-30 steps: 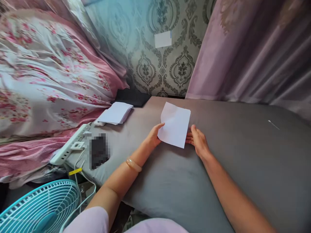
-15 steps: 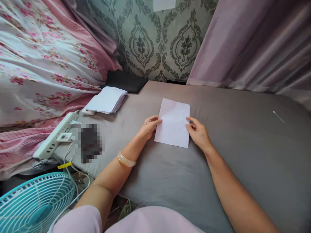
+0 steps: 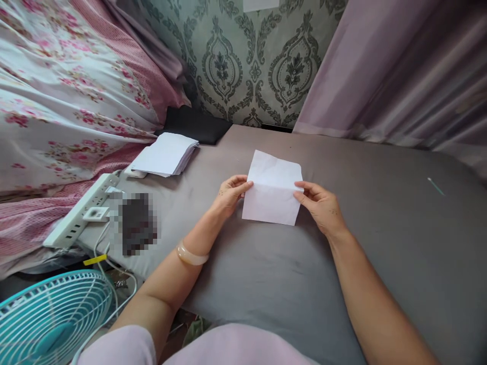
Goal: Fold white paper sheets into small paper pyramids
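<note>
A white sheet of paper (image 3: 271, 203) is held up just over the grey padded surface, in the middle of the view. A crease runs across it between my hands, so its upper and lower parts lie at different angles. My left hand (image 3: 231, 193) pinches the left edge between thumb and fingers. On the right edge, my right hand (image 3: 317, 203) pinches the paper the same way, near the crease. A pale bangle (image 3: 192, 254) is around my left forearm.
A stack of white paper (image 3: 165, 154) lies at the back left, beside a black flat item (image 3: 196, 124). Nearer are a power strip (image 3: 81, 210) with cables, a blurred-out dark object (image 3: 139, 223) and a turquoise fan (image 3: 57, 319). A thin stick (image 3: 436, 186) lies at the right.
The sheet was nearly flat; now it bends at a crease across its middle. My right hand has shifted a little right, and the paper's lower edge sits slightly higher.
</note>
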`<state>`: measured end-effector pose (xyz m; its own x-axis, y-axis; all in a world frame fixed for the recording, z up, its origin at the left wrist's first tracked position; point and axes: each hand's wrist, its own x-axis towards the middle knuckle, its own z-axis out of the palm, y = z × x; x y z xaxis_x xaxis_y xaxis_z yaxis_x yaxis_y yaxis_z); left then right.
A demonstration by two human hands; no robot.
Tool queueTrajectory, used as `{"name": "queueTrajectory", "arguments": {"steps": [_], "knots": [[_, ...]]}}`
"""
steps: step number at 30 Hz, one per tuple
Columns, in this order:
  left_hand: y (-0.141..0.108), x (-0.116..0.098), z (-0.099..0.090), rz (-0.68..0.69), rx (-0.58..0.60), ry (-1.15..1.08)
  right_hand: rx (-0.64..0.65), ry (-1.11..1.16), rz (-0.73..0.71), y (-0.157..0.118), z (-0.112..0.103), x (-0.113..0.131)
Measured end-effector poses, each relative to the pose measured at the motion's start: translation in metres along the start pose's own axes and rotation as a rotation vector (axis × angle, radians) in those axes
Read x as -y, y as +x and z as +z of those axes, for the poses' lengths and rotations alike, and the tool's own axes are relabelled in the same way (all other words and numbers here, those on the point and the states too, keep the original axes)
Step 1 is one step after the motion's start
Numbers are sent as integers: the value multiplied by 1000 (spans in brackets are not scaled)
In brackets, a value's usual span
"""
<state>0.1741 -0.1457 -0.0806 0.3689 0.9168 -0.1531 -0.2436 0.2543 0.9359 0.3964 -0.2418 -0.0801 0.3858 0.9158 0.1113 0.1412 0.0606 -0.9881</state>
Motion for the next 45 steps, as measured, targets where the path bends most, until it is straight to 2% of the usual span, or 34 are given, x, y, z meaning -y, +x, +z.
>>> {"name": "queueTrajectory", "arguments": {"steps": [3, 7, 12, 16, 21, 23, 27, 31, 35, 40, 42, 45], "knots": [[-4, -4, 1, 160, 71, 29, 24, -103, -34, 0, -4, 7], [-9, -7, -1, 247, 146, 238, -5, -246, -87, 0, -9, 18], [-12, -9, -2, 505, 77, 504, -20, -361, -213, -2, -12, 28], [-13, -10, -1, 625, 11, 588, -2, -421, -349, -6, -9, 34], [-13, -11, -2, 785, -137, 732, -146, -559, -574, -8, -5, 39], [-16, -11, 0, 771, -150, 723, -168, -636, -660, -9, -5, 41], [-22, -11, 6, 645, -101, 575, -77, -755, -785, -11, -9, 44], [-24, -9, 9, 609, -82, 539, -47, -953, -869, -12, -11, 41], [-21, -1, 6, 597, 55, 641, 80, -1140, -824, -11, -11, 35], [-22, 11, 4, 588, 308, 994, 467, -1279, -563, -14, -14, 27], [-24, 13, 5, 601, 361, 1103, 569, -1273, -474, -19, -13, 26], [-26, 14, 9, 606, 386, 1208, 637, -1270, -386, -30, -8, 30]]}}
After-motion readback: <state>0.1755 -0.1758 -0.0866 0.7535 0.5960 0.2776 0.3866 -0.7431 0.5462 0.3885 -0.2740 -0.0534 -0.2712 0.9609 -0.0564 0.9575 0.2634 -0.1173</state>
